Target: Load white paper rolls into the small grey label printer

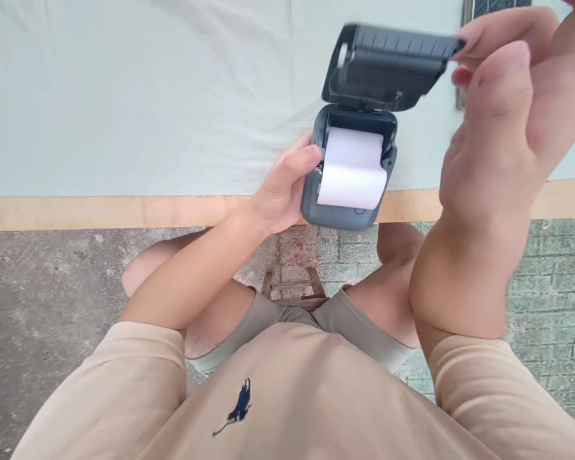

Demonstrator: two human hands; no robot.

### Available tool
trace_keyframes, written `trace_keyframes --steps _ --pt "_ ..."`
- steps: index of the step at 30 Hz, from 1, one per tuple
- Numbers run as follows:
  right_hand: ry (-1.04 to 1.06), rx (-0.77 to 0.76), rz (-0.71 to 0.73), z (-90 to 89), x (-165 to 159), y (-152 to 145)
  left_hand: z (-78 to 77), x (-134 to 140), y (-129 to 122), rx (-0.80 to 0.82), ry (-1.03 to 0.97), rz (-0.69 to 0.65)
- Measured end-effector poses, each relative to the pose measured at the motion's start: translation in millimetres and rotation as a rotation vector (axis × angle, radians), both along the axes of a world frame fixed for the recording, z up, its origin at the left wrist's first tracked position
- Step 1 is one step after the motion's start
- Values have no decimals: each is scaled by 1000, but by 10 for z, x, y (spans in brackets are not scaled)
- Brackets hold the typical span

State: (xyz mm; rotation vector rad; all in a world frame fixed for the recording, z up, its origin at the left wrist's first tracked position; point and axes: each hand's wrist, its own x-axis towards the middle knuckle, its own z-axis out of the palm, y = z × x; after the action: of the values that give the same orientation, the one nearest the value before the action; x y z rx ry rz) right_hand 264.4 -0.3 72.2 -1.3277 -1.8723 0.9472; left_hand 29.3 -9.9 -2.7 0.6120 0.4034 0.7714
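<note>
A small dark grey label printer (335, 218) is held up over the table's near edge with its lid swung up. Inside the body lies a white paper roll (352, 176), its loose end hanging toward me over the front. My left hand (285, 185) grips the left side of the body, thumb on top at the rim. At the upper right, my right hand (498, 121) has its fingertips at the right corner of the raised lid (383, 70). Part of its grip is hidden behind the lid corner.
A pale cloth (138, 96) covers the table, with a wooden edge strip (100, 213) along the near side. A dark framed object (496, 6) lies at the top right, partly behind my right hand. Between my knees, a wooden stool (294, 300) stands on the brick floor.
</note>
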Motion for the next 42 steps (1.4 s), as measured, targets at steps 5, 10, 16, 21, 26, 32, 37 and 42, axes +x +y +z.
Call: trace_keyframes --steps 5,10,16,21,26,32,37,42 --pt "-39 263 -168 -120 -519 -199 9 15 6 -5 -75 -6" --pt "42 -183 -100 -126 -746 -296 30 21 -40 -1 82 112" --pt "262 -321 -95 -249 -653 -234 57 11 -16 -3 138 75" --pt "261 -351 -106 -241 -636 -235 125 31 -2 -19 99 43" --pt "239 -338 -148 -270 -623 -234 77 44 24 -75 96 49" --pt "404 -369 -123 -359 -542 -220 88 15 32 -120 55 117" --pt "408 -383 -49 -392 -513 -208 57 35 23 -88 72 94" --pt "567 -354 -12 -493 -526 -205 282 -53 59 168 366 61"
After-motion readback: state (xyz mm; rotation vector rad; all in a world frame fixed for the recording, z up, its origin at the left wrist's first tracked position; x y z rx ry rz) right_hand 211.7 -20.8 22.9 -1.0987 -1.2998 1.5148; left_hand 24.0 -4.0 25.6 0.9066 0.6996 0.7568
